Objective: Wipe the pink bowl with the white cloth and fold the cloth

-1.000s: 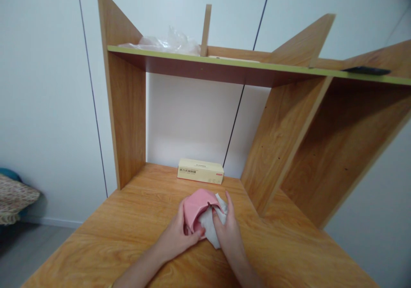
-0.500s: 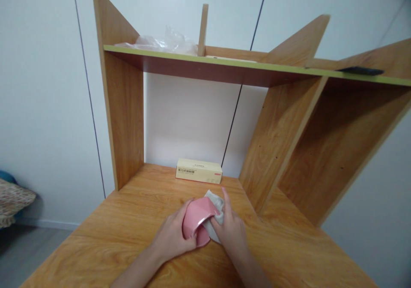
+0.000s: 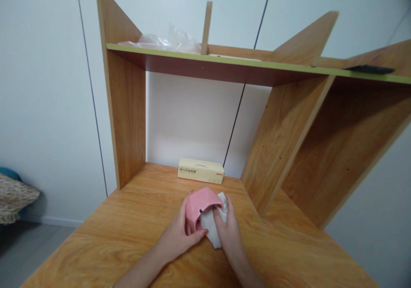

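My left hand (image 3: 177,239) grips a small pink bowl (image 3: 199,202), tipped on its side with the opening facing right, just above the wooden desk (image 3: 128,232). My right hand (image 3: 228,233) is closed on a crumpled white cloth (image 3: 212,227) and presses it into the bowl's opening. Both hands meet at the middle of the desk.
A long beige box (image 3: 201,170) lies at the back of the desk against the white wall. A wooden hutch stands over the desk; its upper shelf (image 3: 224,61) holds a clear plastic bag (image 3: 167,41) and a dark flat object (image 3: 369,69). A patterned cushion (image 3: 14,196) lies far left.
The bowl has turned in my left hand while my right hand has shifted the cloth against its opening. Both hands stay at the same spot on the desk.
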### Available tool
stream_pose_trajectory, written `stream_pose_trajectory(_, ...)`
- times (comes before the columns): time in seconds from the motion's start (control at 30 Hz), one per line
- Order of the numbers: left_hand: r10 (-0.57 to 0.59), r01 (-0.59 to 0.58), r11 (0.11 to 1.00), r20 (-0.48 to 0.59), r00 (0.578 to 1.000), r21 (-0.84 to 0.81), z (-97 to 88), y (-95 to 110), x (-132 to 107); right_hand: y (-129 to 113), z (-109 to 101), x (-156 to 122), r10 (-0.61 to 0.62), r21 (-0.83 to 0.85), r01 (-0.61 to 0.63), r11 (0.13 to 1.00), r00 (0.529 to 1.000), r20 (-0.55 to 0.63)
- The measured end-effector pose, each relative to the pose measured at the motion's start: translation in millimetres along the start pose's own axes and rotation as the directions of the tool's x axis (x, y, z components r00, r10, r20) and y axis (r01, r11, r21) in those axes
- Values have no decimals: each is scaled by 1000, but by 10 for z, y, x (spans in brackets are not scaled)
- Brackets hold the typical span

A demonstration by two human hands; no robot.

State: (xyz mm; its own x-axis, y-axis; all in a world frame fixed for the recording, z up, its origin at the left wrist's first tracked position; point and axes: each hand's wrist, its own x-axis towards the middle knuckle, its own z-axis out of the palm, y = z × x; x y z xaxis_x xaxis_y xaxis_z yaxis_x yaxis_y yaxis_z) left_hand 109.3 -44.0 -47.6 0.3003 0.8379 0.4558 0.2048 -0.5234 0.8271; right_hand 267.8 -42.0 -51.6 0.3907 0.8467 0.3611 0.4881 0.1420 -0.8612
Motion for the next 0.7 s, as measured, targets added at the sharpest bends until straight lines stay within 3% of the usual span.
stream_pose_trajectory(0.1,-60,61,998,-46,997,12,20,-33,-4,-1,21,3,-31,-53,32,998,999,20)
stream_pose_trajectory(0.3,-83,94,989,-97,992,114,-13,-12,12,-77,-78,-4,-86,-361,91,928,996,27)
stream_pose_trajectory(0.5,-75,87,982,-79,994,170,-40,27,14,-76,-152,2,-298,-432,282,857,954,33)
stream_pose_trajectory(0.7,-70,82,982,-78,994,171,-51,-14,11,-114,-125,10,-97,-389,144,910,986,137)
